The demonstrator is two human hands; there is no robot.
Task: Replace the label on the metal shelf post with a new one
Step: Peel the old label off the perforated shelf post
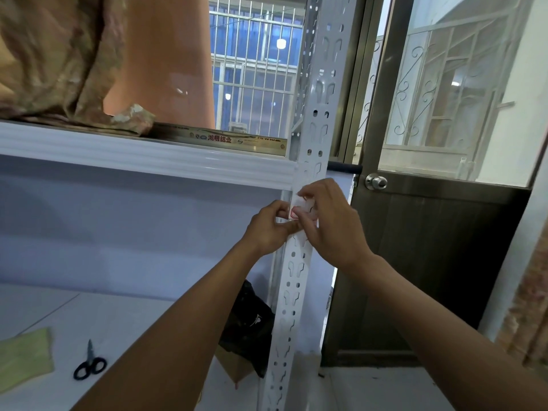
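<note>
A white perforated metal shelf post point(318, 93) runs from top to bottom in the middle of the view. A small white label with a red mark point(298, 209) lies against the post just below the upper shelf. My left hand point(268, 229) pinches the label's left edge from the left of the post. From the right, my right hand point(329, 221) presses its fingers on the label and hides most of it. Whether the label is stuck flat or partly lifted cannot be told.
Black-handled scissors point(89, 364) and a green cloth point(25, 358) lie on the lower shelf at the left. A black bag point(252, 321) sits behind the post. The upper shelf point(142, 152) carries fabric and an orange cylinder. A door with a knob point(376, 182) stands at the right.
</note>
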